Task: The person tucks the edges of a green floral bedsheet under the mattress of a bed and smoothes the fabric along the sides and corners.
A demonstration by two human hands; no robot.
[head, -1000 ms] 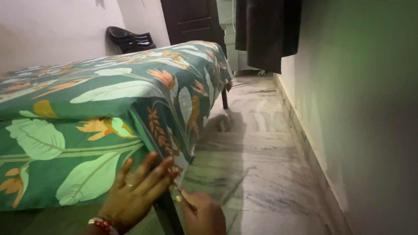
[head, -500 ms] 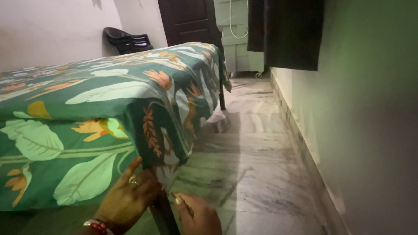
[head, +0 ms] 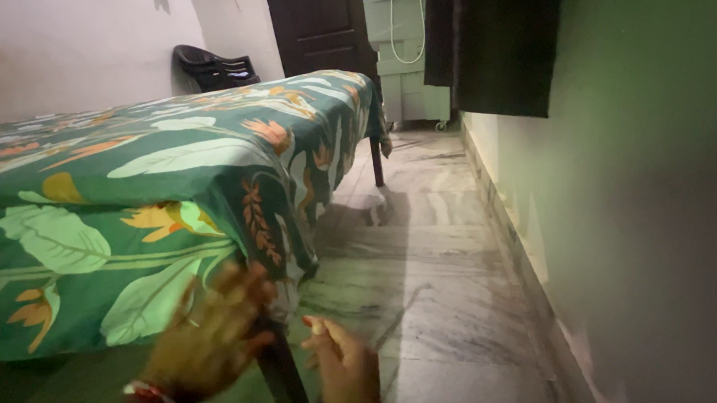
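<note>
You are crouched at the near corner of a bed (head: 213, 116) covered by a green bedsheet (head: 121, 235) printed with large leaves and orange flowers; its far end runs toward a dark door (head: 316, 22) and a black plastic chair (head: 212, 69), with marble floor (head: 436, 299) along its right side. The sheet's corner hangs loose over the dark bed leg (head: 283, 381) just below the mattress edge. Your left hand (head: 210, 338) is blurred, fingers spread, pressed against the hanging cloth at that corner; whether it grips any fabric I cannot tell. Your right hand (head: 347, 369) sits just beside the leg, loosely curled, holding nothing visible. This looks like tucking the corner; it calls for gathering the loose flap.
</note>
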